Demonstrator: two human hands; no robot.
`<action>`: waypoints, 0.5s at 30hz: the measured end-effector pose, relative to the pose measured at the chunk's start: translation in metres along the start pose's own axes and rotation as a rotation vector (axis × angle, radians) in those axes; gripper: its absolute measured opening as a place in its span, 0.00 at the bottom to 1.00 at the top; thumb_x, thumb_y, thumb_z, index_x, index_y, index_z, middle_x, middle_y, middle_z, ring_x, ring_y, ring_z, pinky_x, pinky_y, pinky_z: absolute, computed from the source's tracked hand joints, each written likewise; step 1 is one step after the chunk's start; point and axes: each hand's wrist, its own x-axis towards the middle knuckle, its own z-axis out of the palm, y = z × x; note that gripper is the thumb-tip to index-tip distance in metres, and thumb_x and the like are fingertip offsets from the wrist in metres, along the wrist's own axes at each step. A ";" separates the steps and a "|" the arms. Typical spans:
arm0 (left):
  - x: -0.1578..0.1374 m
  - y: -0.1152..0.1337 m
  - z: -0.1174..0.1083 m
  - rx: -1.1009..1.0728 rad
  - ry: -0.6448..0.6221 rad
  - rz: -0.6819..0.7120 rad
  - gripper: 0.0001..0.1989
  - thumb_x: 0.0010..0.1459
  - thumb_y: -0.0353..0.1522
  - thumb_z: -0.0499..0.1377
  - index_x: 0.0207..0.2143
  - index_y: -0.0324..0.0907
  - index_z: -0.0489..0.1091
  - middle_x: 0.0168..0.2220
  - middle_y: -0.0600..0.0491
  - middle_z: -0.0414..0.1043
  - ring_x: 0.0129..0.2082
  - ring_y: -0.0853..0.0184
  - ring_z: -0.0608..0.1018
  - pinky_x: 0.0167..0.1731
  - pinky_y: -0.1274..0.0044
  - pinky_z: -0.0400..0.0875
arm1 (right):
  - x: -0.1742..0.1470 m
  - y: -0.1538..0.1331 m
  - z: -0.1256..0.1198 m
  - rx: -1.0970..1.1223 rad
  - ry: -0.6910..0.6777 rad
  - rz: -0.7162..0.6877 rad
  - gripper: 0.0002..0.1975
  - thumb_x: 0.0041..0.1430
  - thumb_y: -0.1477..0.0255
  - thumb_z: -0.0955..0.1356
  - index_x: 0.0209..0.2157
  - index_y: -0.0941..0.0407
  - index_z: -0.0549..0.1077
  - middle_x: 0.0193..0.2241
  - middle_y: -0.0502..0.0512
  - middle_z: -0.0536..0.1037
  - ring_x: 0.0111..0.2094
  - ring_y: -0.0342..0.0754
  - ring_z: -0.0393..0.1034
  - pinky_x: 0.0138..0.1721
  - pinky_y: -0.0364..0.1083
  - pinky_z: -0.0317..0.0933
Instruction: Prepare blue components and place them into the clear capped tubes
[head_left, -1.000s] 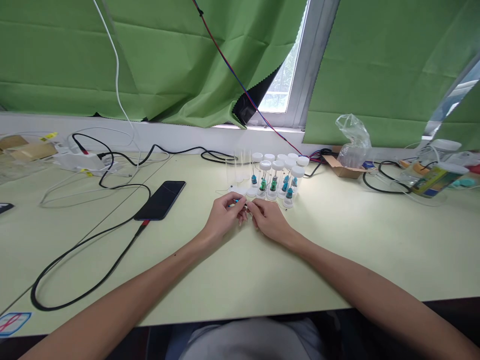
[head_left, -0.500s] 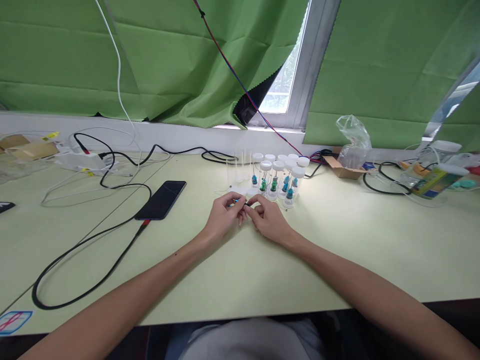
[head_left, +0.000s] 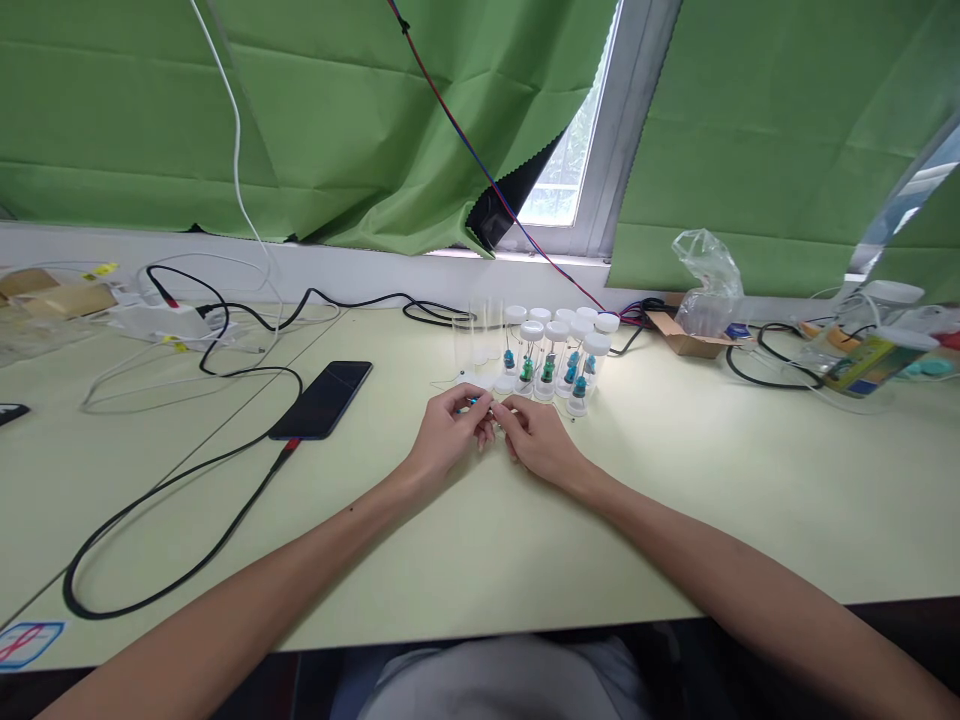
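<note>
Between the thumb and fingers of my left hand (head_left: 448,425) is a small blue piece (head_left: 474,400), mostly covered by the fingertips. My right hand (head_left: 534,432) pinches at the right end of this piece, its fingertips meeting those of the left; a tiny dark part is barely visible there. Both hands are just above the table. Right behind them stand several clear tubes with white caps (head_left: 556,330), holding small green figures (head_left: 547,371) and blue figures (head_left: 580,387) on thin wires. Left of these are uncapped clear tubes (head_left: 463,345).
A black phone (head_left: 322,400) with a plugged-in cable (head_left: 225,545) lies to the left on the pale table (head_left: 480,570). White power strips (head_left: 161,320) sit behind it. At the right back are a small carton (head_left: 686,340) with a plastic bag and a yellow-green jar (head_left: 874,365).
My right fingertips have shifted slightly and closed over the dark end of the piece, which showed more before. The left hand has hardly moved.
</note>
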 end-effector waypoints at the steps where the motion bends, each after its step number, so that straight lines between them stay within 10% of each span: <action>1: 0.000 0.000 0.000 -0.004 0.008 0.002 0.11 0.56 0.39 0.62 0.29 0.40 0.70 0.20 0.54 0.70 0.20 0.70 0.71 0.23 0.76 0.66 | 0.000 0.000 0.000 0.009 -0.001 0.008 0.17 0.66 0.58 0.60 0.30 0.55 0.68 0.15 0.45 0.66 0.17 0.42 0.58 0.24 0.43 0.50; 15: -0.001 0.002 0.001 -0.023 0.003 -0.017 0.11 0.55 0.39 0.63 0.29 0.40 0.70 0.22 0.53 0.71 0.21 0.70 0.72 0.23 0.77 0.66 | 0.000 0.000 0.000 0.015 -0.019 -0.012 0.13 0.65 0.62 0.61 0.33 0.55 0.68 0.15 0.45 0.67 0.17 0.42 0.58 0.24 0.42 0.51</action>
